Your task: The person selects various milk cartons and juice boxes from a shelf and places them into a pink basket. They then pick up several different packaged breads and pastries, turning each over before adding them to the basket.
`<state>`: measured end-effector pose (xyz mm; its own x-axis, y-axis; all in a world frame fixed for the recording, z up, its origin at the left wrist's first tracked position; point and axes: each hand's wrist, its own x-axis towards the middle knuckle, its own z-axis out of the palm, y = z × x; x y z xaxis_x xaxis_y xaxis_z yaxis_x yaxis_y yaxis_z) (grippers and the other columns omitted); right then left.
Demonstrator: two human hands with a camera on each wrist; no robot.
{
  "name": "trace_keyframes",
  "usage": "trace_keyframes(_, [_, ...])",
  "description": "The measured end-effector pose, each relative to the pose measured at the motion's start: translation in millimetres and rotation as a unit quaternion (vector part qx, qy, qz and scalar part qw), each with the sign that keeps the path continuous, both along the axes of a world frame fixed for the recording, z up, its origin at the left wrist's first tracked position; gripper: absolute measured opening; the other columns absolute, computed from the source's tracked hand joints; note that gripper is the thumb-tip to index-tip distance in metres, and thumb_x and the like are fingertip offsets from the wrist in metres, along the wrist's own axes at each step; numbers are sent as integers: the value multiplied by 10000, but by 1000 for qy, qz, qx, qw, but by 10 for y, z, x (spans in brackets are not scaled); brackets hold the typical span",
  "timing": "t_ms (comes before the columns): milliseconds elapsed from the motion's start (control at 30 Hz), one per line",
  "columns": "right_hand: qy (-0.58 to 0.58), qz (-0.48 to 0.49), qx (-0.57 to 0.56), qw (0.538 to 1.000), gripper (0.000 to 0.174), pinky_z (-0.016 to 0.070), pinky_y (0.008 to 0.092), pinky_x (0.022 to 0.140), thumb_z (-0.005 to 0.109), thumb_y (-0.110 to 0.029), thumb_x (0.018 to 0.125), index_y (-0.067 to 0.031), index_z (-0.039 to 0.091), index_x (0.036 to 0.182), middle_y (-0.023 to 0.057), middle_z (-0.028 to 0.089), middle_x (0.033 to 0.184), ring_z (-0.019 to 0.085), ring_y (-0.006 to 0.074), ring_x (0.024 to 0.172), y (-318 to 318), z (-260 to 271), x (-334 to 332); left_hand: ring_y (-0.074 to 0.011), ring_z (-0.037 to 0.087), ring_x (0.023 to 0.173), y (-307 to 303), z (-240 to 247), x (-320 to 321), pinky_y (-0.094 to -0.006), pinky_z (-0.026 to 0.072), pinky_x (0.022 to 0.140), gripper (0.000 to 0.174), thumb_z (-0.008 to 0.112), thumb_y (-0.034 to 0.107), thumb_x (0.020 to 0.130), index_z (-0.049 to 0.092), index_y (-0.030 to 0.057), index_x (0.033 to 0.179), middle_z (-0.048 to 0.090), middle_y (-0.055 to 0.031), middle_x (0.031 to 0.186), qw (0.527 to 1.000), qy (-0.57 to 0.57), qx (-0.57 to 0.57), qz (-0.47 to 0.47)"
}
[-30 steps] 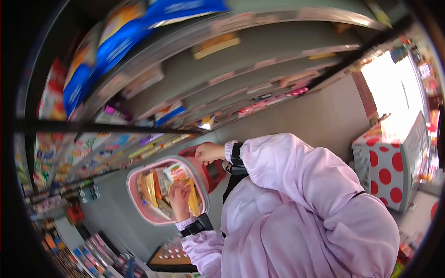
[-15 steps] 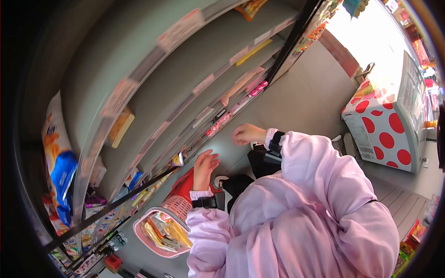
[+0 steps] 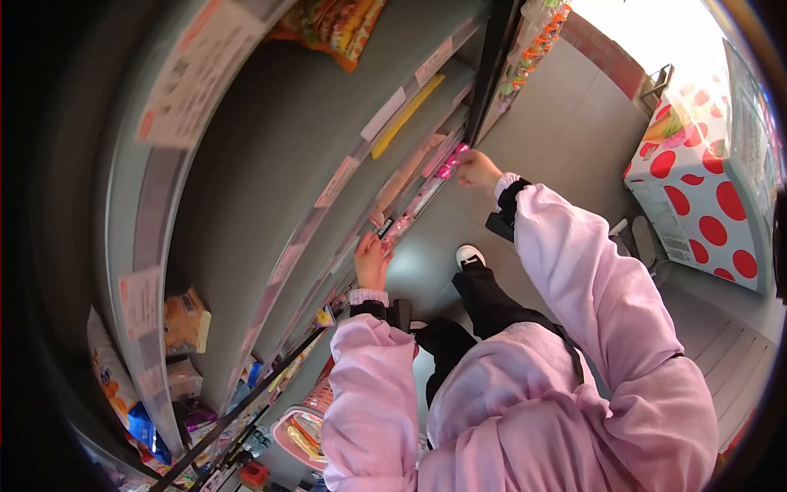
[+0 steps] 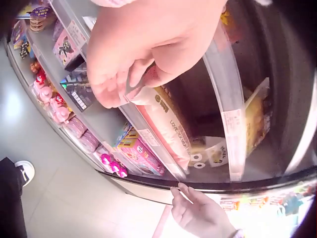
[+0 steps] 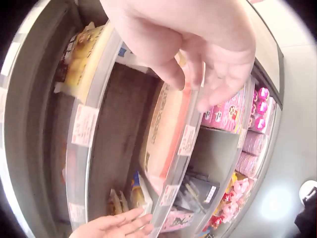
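Note:
A long pink-and-white packet (image 4: 166,124) with printed lettering lies along a low shelf, behind its label strip. My left hand (image 3: 373,262) is by the near end of this packet. In the left wrist view its thumb and fingers overlap the packet's end, while the right wrist view shows its fingers fairly straight. Towards the far end reaches my right hand (image 3: 479,170), its fingers loosely bent and nothing seen in them. From the right wrist, the same packet (image 5: 166,134) runs between the two hands.
Beneath are pink boxes (image 5: 225,114) and pink round-topped items (image 5: 261,109). A yellow packet (image 5: 84,62) sits one shelf up. A pink basket (image 3: 299,435) with packets stands on the floor at lower left. A red-dotted freezer (image 3: 697,180) stands at the right.
Both hands have left the basket and moved forward and right to the low shelf. The basket has shifted to the lower left of the head view as the camera turned.

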<state>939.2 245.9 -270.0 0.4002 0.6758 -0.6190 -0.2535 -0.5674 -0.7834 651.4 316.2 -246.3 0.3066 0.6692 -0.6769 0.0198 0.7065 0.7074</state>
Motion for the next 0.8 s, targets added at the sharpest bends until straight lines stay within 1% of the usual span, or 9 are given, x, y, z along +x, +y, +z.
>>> trace_keyframes(33, [-29, -22, 17, 999, 329, 488, 304, 565, 562, -144, 726, -7, 517, 1022, 108, 574, 795, 602, 208, 666, 78, -106, 48, -217, 491, 833, 41, -7, 63, -407, 456, 684, 313, 463, 64, 808, 400, 40, 1113, 426, -81, 1025, 1000, 1, -1, 4])
trace_keyframes(167, [-217, -16, 78, 973, 384, 436, 334, 761, 568, -133, 699, -31, 512, 1064, 202, 571, 920, 548, 301, 891, 331, -434, 164, -170, 502, 730, 157, -36, 272, -344, 461, 643, 267, 489, 79, 810, 461, 158, 1063, 489, 19, 954, 1000, 25, -18, 5])
trace_keyframes(267, [-229, 52, 97, 967, 383, 445, 344, 723, 550, -118, 693, -27, 511, 1063, 208, 568, 904, 558, 310, 849, 413, -186, 196, -175, 501, 738, 227, -219, 294, -351, 471, 641, 265, 549, 121, 803, 472, 163, 1054, 490, 16, 959, 998, 28, -53, 7])
trace_keyframes(300, [-252, 32, 116, 960, 330, 451, 354, 678, 530, -100, 689, -17, 544, 1008, 198, 583, 830, 575, 304, 781, 481, -234, 178, -190, 493, 771, 234, -231, 316, -373, 465, 660, 260, 539, 110, 805, 465, 131, 1053, 478, -13, 965, 998, 36, -50, 12])
trace_keyframes(400, [-267, 129, 18, 955, 298, 463, 326, 685, 523, -71, 722, 7, 539, 1009, 175, 579, 896, 578, 258, 817, 553, -296, 269, -216, 477, 825, 236, -229, 357, -406, 457, 695, 232, 530, 96, 805, 463, 62, 1025, 462, -70, 955, 996, 60, -47, 40])
trace_keyframes(433, [-234, 92, 21, 968, 248, 458, 332, 659, 534, -89, 718, 29, 566, 934, 165, 582, 847, 582, 253, 766, 553, -284, 260, -214, 479, 813, 251, -209, 373, -396, 460, 692, 211, 540, 104, 804, 476, 56, 999, 470, -70, 933, 995, 69, -51, 57])
trace_keyframes(567, [-239, 85, 68, 965, 255, 458, 310, 638, 562, -119, 736, 32, 564, 942, 134, 567, 778, 575, 233, 719, 527, -167, 266, -157, 484, 678, 320, -248, 320, -301, 454, 592, 108, 563, 127, 806, 514, 58, 872, 501, -45, 778, 993, 86, -47, 65])
trace_keyframes(667, [-267, 35, 207, 941, 143, 449, 342, 594, 566, -80, 681, 18, 577, 785, 159, 563, 718, 560, 258, 612, 556, -246, 174, -95, 434, 538, 345, -212, 256, -225, 385, 479, 55, 557, 116, 812, 519, 77, 813, 495, -10, 676, 997, 60, -38, 28])
trace_keyframes(800, [-144, 23, 199, 969, 137, 462, 288, 574, 578, -119, 748, 4, 526, 778, 110, 549, 723, 545, 185, 605, 484, -92, 18, -54, 381, 467, 268, -110, 114, -192, 313, 413, 66, 571, 100, 802, 524, 73, 763, 499, 10, 626, 998, -36, -52, -18])
